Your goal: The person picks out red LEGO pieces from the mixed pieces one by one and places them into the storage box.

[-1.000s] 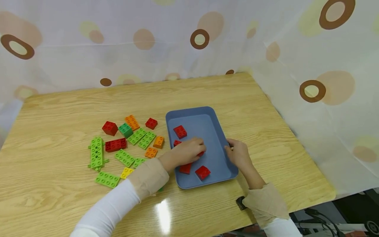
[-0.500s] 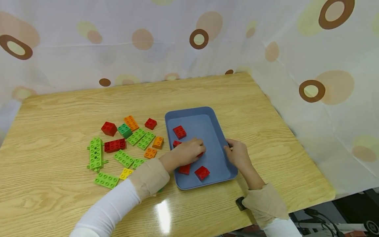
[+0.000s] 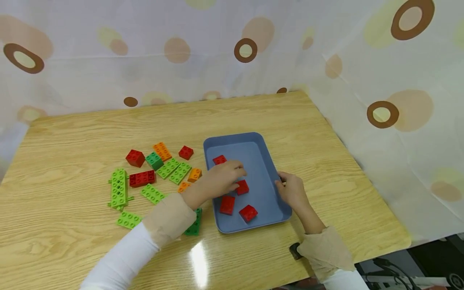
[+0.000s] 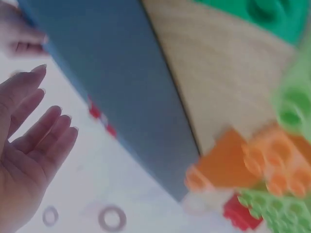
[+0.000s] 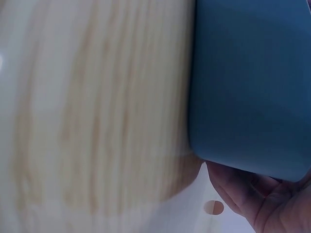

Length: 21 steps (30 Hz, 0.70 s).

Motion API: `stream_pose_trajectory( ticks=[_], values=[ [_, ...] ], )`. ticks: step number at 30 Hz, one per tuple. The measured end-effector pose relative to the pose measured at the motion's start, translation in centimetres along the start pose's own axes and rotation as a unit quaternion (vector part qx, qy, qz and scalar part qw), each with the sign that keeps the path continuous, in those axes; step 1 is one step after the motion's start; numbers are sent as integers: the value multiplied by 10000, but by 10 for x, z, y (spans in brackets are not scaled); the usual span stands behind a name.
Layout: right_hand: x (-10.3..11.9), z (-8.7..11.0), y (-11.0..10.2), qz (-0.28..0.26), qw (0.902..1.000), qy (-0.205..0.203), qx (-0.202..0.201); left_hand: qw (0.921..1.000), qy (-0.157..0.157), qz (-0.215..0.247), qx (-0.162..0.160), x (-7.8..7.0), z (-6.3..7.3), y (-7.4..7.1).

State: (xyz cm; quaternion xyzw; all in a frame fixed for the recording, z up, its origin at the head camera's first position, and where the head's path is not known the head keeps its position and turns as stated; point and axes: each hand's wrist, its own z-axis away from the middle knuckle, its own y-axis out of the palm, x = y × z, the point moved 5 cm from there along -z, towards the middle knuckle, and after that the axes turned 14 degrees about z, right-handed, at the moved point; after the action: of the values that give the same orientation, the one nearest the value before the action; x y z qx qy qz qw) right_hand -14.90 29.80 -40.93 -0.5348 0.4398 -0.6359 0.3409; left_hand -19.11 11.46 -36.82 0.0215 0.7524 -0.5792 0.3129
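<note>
A blue tray [image 3: 250, 149] stands on the table with several red toy bricks inside, among them one brick [image 3: 242, 188] just by the fingertips of my left hand [image 3: 217, 178]. That hand is over the tray's left half, and in the left wrist view the fingers of my left hand [image 4: 36, 155] are loosely extended and hold nothing. Other red bricks [image 3: 227, 205] lie nearer the front; one at the back is partly hidden by the hand. My right hand [image 3: 293, 192] grips the tray's right rim. In the right wrist view the fingers of the right hand [image 5: 262, 196] meet the tray wall.
Loose bricks lie on the table [image 3: 72, 149] left of the tray: light green bricks [image 3: 152, 194], a long red brick [image 3: 142, 178], an orange brick [image 3: 162, 151] and a dark green brick [image 3: 193, 223]. A patterned curtain [image 3: 203, 76] hangs behind. Dark cables [image 3: 391, 268] show beyond the front-right edge.
My left hand has let go of a red brick in the tray and moved slightly left and back, its fingers loosening. The right hand keeps its grip on the rim.
</note>
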Motion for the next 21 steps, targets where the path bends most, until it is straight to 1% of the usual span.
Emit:
stream_pose_trajectory(
  ticks=[4,7,8,10,12,16,20,21],
  values=[
    [0,0,0,-2,10000,20,40,9983,104,26,-576,7,12,-22],
    [0,0,0,10,10000,24,57,9961,-29,84,-873,20,25,-35],
    [0,0,0,21,10000,22,58,9953,-112,104,-956,24,30,-39],
    [0,0,0,37,10000,15,47,9936,-378,173,-1048,35,41,-45],
    [0,0,0,33,10000,27,30,9912,-721,269,-1076,46,54,-50],
    [0,0,-1,32,10000,41,55,9852,-1281,410,-1063,64,80,-55],
    [1,0,-1,42,9999,23,100,9788,-1657,484,-1105,80,103,-56],
    [1,0,0,48,9999,25,100,9782,-1688,448,-1122,83,109,-56]
  ],
)
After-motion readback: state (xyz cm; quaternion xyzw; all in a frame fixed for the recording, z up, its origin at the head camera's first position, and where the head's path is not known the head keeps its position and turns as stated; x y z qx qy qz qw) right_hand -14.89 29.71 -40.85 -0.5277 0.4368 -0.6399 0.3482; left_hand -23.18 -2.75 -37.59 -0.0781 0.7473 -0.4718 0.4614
